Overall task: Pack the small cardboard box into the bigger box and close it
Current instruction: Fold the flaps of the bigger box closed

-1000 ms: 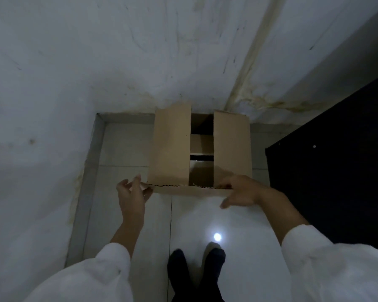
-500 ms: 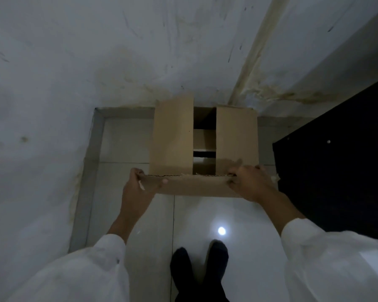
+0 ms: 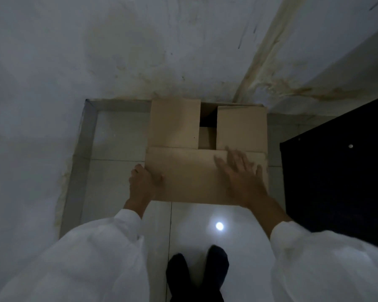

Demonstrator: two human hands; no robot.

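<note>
The bigger cardboard box (image 3: 175, 125) stands on the floor against the wall, straight ahead of me. Its left and right side flaps are folded in, with a dark gap between them. Through that gap a bit of the small cardboard box (image 3: 207, 137) shows inside. The near flap (image 3: 190, 173) lies folded over the side flaps. My left hand (image 3: 143, 182) grips the near flap's left edge, thumb on top. My right hand (image 3: 241, 173) lies flat on the flap's right part, fingers spread.
A stained grey wall (image 3: 140, 51) rises behind and to the left of the box. A black cabinet (image 3: 336, 171) stands close on the right. My feet in dark socks (image 3: 196, 273) are on the glossy white tile floor (image 3: 118, 138) just before the box.
The near flap was hanging at the box's front edge, held at both ends. It has swung up and over onto the side flaps. My right hand has let go and now lies flat on top.
</note>
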